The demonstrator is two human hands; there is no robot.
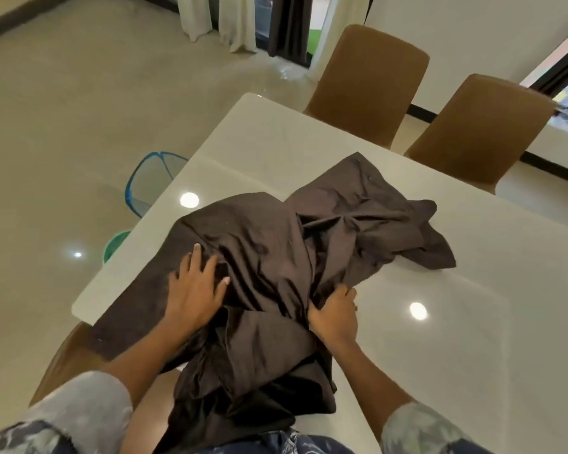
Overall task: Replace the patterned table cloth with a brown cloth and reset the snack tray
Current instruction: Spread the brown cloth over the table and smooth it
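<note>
Dark brown crumpled cloth [358, 204] is lying bunched mid-frame on the glossy white tabletop [276, 136]. The left hand [194, 290] is pressing it with flat, spread fingers; the right hand [335, 317] is gripping a fold in curled fingers. Spreading seems in hand; next, pulling edges toward the corners.

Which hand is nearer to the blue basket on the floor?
Left. The left hand lies flat on the brown cloth, on the side of the blue basket; the right hand grips the cloth farther away.
</note>
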